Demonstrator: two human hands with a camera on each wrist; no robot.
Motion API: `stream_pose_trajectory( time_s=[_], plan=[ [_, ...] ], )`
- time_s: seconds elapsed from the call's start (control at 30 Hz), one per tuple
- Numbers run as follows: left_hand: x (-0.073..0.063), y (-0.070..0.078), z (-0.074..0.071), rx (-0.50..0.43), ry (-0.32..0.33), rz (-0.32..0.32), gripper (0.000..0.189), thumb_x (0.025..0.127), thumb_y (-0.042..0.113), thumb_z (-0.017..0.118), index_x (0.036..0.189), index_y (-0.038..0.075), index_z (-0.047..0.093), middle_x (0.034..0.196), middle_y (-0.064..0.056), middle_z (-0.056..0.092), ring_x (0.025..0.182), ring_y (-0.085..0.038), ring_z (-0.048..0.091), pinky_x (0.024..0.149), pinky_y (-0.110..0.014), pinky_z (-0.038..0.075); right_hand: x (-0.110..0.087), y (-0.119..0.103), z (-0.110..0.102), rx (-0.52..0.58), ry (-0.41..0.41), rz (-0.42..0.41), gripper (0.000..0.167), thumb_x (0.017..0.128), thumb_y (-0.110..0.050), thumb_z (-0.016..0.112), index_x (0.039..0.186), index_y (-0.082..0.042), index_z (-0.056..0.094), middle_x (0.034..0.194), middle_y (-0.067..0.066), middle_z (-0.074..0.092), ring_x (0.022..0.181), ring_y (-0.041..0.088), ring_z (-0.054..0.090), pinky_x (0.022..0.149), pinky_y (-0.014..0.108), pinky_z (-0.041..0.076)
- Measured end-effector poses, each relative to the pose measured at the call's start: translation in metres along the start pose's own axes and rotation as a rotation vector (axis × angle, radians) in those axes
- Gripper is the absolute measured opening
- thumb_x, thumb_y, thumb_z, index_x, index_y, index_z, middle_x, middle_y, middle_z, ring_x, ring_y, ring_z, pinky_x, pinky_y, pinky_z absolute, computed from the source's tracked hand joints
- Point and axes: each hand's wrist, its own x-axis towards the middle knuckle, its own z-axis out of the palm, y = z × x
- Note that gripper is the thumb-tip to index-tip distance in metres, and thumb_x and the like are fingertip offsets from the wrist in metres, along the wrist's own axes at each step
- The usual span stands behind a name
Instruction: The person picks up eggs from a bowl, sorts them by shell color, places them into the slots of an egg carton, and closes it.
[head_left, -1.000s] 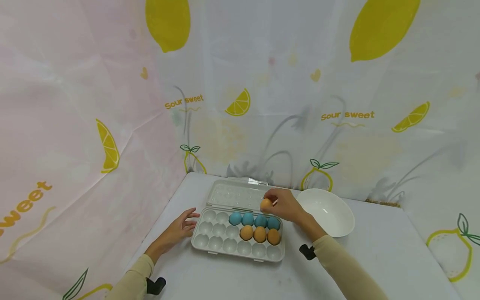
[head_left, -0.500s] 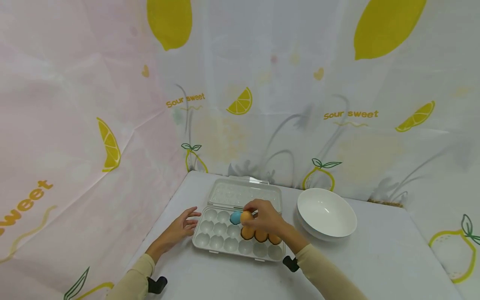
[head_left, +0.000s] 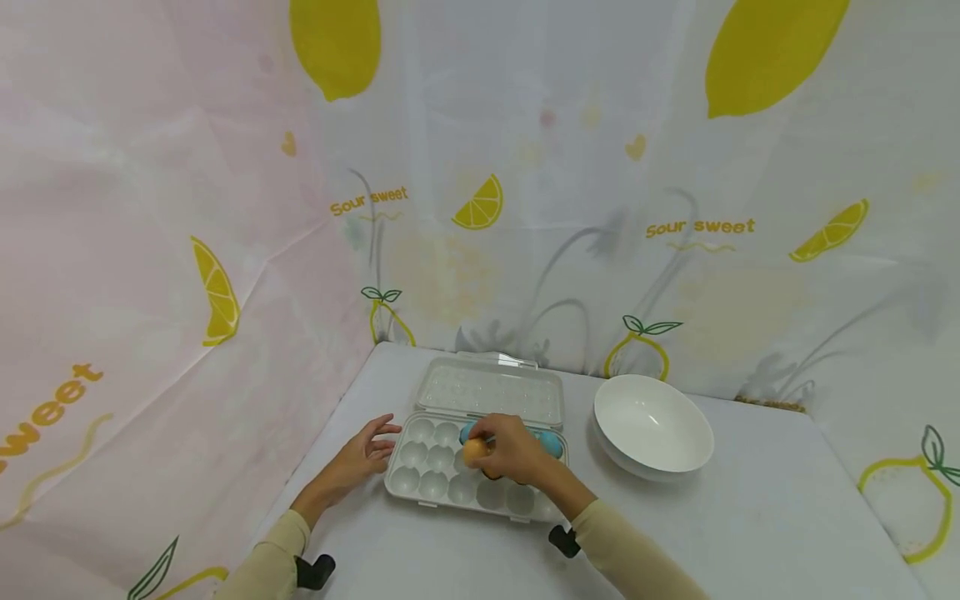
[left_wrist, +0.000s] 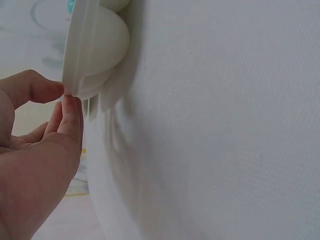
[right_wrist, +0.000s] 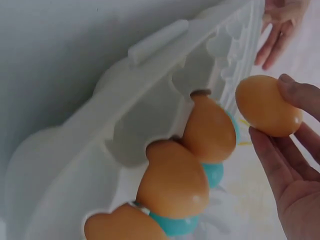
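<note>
My right hand point(head_left: 516, 454) pinches an orange-brown egg point(head_left: 474, 452) between thumb and fingers, over the middle row of the egg tray point(head_left: 416, 500). In the right wrist view, the held egg point(right_wrist: 265, 105) is apart from several other brown eggs point(right_wrist: 172, 180), which sit in cups. Blue eggs point(head_left: 550, 443) fill part of the back row, partly hidden by the hand. My left hand point(head_left: 352, 462) is at the tray's left end, fingers loosely extended; in the left wrist view, its thumb and fingertips point(left_wrist: 56, 91) meet the tray's rim.
The tray's clear lid point(head_left: 491, 392) lies open behind it, near the backdrop wall. A white bowl point(head_left: 652, 425) stands to the right of the tray. Both are on a white-covered table point(head_left: 735, 508). Several front and left cups hold nothing.
My right hand has carried the brown egg left and toward me, from above the lid's right side to over the tray's middle row. The left hand stays in place.
</note>
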Motion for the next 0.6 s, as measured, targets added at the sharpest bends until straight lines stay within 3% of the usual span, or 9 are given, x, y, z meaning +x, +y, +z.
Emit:
stream_pose_trajectory(
  time_s=[0.27,0.43,0.6],
  plan=[
    [0.0,0.001,0.0,-0.011,-0.005,-0.008,0.083,0.082,-0.006,0.059,0.153,0.002,0.018,0.146,-0.022,0.037,0.128,-0.039,0.044,0.104,-0.043,0.04,0.004,-0.002,0.016,-0.162,-0.014,-0.089,0.027,0.073,-0.01,0.083,0.097,-0.006,0.071,0.094,-0.001,0.067,0.088,0.008,0.059,0.077,0.019,0.051],
    [0.001,0.0,0.0,-0.017,0.003,-0.028,0.084,0.082,-0.006,0.061,0.153,0.003,0.019,0.146,-0.02,0.038,0.128,-0.037,0.045,0.104,-0.044,0.04,0.004,-0.004,0.018,-0.211,-0.029,-0.067,0.027,0.074,-0.014,0.083,0.097,-0.008,0.071,0.094,-0.003,0.067,0.087,0.007,0.058,0.077,0.02,0.049],
    [0.0,0.001,-0.001,-0.012,-0.008,-0.002,0.083,0.082,-0.007,0.06,0.153,0.002,0.019,0.146,-0.021,0.037,0.128,-0.039,0.044,0.105,-0.047,0.039,0.005,-0.005,0.019,-0.251,-0.038,-0.036,0.026,0.076,-0.015,0.081,0.099,-0.007,0.071,0.095,-0.003,0.066,0.087,0.007,0.057,0.076,0.02,0.049]
  ],
)
